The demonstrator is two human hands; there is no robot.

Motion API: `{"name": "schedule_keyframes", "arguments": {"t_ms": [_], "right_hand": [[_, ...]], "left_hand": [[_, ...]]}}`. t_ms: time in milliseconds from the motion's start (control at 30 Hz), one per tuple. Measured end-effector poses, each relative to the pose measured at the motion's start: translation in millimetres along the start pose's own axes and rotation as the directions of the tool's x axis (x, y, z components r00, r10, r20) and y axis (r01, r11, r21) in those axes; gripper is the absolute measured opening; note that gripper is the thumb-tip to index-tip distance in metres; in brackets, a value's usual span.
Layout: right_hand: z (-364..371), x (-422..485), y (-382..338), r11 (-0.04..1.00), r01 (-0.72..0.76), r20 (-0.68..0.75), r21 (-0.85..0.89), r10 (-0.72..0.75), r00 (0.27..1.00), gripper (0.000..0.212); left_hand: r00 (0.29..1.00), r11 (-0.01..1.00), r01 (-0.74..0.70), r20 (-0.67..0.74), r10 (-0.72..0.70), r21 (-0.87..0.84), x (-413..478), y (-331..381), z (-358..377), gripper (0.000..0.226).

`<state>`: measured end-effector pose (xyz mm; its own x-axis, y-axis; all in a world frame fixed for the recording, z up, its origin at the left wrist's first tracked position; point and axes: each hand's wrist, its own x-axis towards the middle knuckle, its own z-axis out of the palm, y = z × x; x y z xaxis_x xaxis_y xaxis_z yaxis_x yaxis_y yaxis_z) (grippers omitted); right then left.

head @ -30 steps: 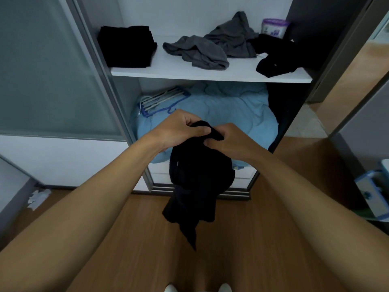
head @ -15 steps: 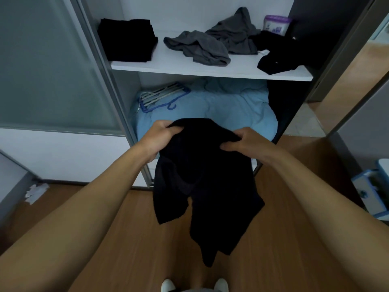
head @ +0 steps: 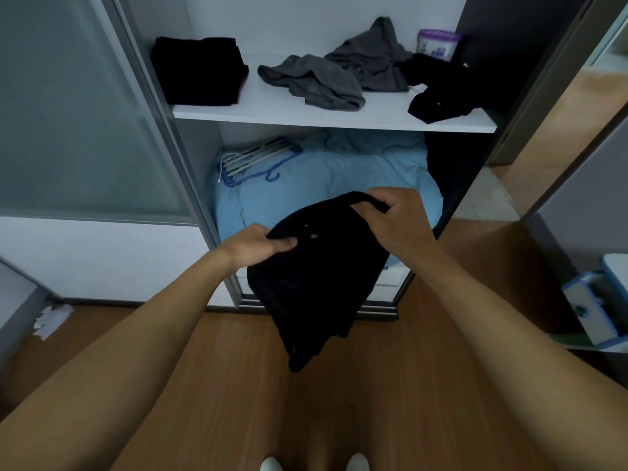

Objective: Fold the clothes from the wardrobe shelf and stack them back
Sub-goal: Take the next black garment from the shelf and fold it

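Your left grip is clenched on the near edge of a black garment, thumb on top pinching the cloth. Your right grip is curled round a rolled band at the garment's far edge, higher up and further from you. The garment hangs between the two in front of the open wardrobe, above the wood-grain floor. It is soft and matte, and it narrows to a limp point at the bottom. A few small pale specks show on the cloth beside your left thumb; you cannot tell whether they are print or lint.

On the white shelf above, a folded black stack sits square at the left end. In the middle lies a crumpled grey garment, touching a second grey heap behind it. A rumpled black piece lies at the right end, reaching the front edge. Behind it stands a round tub with a purple lid; its purple-and-white label is too small to read.

Under the shelf, a puffy light-blue quilt fills the compartment. A bundle of blue and white hangers lies on its left side.
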<state>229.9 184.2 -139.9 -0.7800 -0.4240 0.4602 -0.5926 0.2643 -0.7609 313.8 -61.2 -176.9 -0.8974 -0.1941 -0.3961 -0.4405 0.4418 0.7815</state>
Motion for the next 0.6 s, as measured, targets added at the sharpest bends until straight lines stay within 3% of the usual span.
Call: {"name": "schedule_keyframes", "arguments": {"t_ms": [67, 200, 300, 367, 500, 600], "right_hand": [[-2, 1, 1, 0.998, -0.008, -0.072, -0.064, 0.003, 0.997, 0.039], [-19, 1, 17, 0.978, -0.113, -0.196, -0.175, 0.078, 0.977, 0.037], [-30, -13, 38, 0.946, -0.184, -0.074, -0.267, 0.170, 0.983, 0.040], [-38, -26, 52, 0.951, -0.229, 0.084, -0.209, 0.251, 0.964, 0.036], [-59, -42, 61, 0.922, -0.380, 0.412, -0.070, 0.374, 0.831, 0.022], [-57, -41, 56, 0.917, -0.392, 0.348, -0.076, 0.393, 0.851, 0.008]], "left_hand": [[1.000, 1.000, 0.027, 0.012, -0.027, -0.009, -1, -12, 5, 0.047], [0.987, 0.987, -0.051, -0.160, 0.027, -0.152, -1, -14, -4, 0.044], [0.961, 0.975, -0.157, -0.254, 0.113, -0.159, 0, -5, -19, 0.036], [0.941, 0.971, -0.211, -0.292, 0.171, -0.112, -1, 1, -25, 0.037], [0.908, 0.965, -0.257, -0.352, 0.225, -0.045, -2, -1, -27, 0.043], [0.926, 0.968, -0.236, -0.320, 0.199, -0.081, -2, -6, -24, 0.041]]}}
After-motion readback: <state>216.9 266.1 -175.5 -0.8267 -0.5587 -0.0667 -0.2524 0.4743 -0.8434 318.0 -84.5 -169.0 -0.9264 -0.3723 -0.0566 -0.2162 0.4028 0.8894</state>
